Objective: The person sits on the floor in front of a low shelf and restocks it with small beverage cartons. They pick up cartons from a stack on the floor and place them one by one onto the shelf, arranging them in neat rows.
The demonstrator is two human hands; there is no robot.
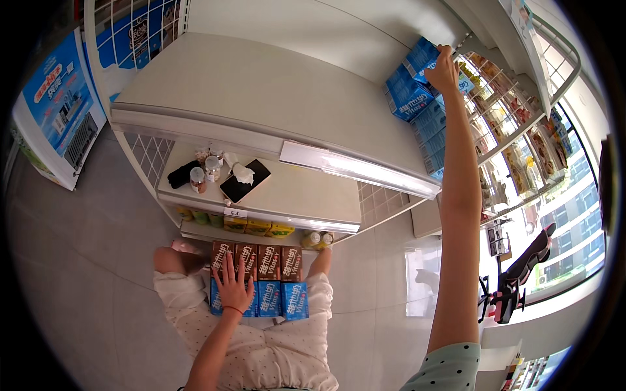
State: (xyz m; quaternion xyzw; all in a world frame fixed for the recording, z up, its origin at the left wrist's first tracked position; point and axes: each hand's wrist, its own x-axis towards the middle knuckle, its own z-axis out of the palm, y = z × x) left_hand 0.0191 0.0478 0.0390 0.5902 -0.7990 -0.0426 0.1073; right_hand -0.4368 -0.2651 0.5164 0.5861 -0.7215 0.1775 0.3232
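Blue drink cartons [410,95] are stacked at the right end of the upper white shelf [274,88]. My right hand [444,73], arm stretched far forward, is at the top blue carton [420,56] of that stack; whether its fingers grip the carton is not clear. Over my lap lie brown drink cartons [269,263] in a row, with a row of blue cartons [270,298] along their near side. My left hand [234,288] rests flat on the left part of both rows, fingers spread, partly hiding the cartons beneath.
The lower shelf [313,195] holds a phone [245,181] with a crumpled tissue on it, small jars [212,168] and a black item [182,174]. Yellow cartons [257,228] and cans [319,239] stand below. Wire side panels edge the shelves. A freezer [58,112] is at left, a stroller-like object [513,288] at right.
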